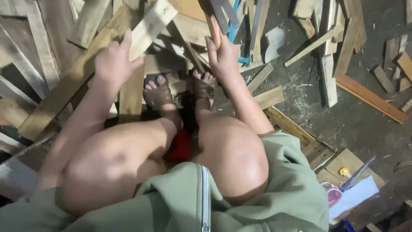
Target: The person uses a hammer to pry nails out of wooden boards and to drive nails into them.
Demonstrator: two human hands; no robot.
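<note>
the left hand (112,60) presses a wood plank (148,28) to keep it steady. the right hand (223,56) has its grip closed around a wooden handle (213,30).

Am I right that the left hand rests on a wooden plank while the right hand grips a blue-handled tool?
Not quite. In the head view the right hand grips an orange-brown wooden handle, not blue. The left hand does rest on a wooden plank.
</note>
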